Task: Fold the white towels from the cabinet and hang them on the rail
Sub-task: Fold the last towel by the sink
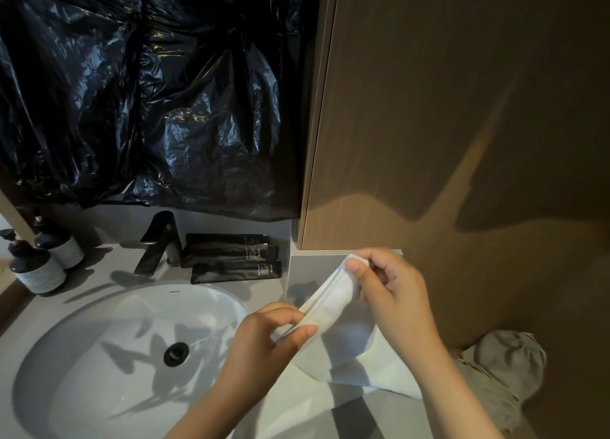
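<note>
- Towel (333, 310), white and small, hangs between both hands above the right end of the worktop (317, 270), just right of the sink (125, 310); its lower part drapes onto the worktop's front edge.
- Left hand (274, 336) pinches the lower end of a gathered edge between thumb and fingers.
- Right hand (386, 290) pinches the upper end the same way.
- Cloth looks light, soft and limp, so it will likely sag between grips; holding corners or hems should keep folds straight.
- No rail is in view.
</note>
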The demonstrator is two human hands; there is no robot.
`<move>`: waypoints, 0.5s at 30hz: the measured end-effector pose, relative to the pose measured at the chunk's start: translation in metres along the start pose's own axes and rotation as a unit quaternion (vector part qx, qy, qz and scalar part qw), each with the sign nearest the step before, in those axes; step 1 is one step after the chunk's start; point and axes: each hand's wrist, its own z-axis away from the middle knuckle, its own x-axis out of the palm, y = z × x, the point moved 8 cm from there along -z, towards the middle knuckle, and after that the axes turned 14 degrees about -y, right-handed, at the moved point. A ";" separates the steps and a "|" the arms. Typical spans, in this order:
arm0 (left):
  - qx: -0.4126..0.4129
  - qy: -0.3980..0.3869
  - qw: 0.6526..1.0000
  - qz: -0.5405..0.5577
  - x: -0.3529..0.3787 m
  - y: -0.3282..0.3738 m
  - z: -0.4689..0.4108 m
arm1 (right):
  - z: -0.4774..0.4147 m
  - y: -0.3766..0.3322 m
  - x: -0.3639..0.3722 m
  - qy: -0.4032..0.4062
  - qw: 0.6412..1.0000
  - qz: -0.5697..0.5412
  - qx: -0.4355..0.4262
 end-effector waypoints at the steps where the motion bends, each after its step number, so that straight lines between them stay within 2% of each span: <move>1: -0.002 -0.006 1.000 -0.003 -0.001 -0.002 -0.001 | -0.003 -0.004 -0.006 0.011 1.000 -0.009 -0.010; 7: 0.021 -0.002 0.999 -0.048 -0.012 0.002 -0.014 | -0.026 -0.025 -0.050 0.071 0.995 -0.001 -0.071; 11: -0.003 -0.007 0.994 -0.107 -0.023 -0.004 -0.030 | -0.037 -0.037 -0.071 0.096 0.991 0.013 -0.094; 15: -0.010 0.000 0.993 -0.119 -0.037 -0.007 -0.043 | -0.046 -0.049 -0.096 0.130 0.986 0.025 -0.099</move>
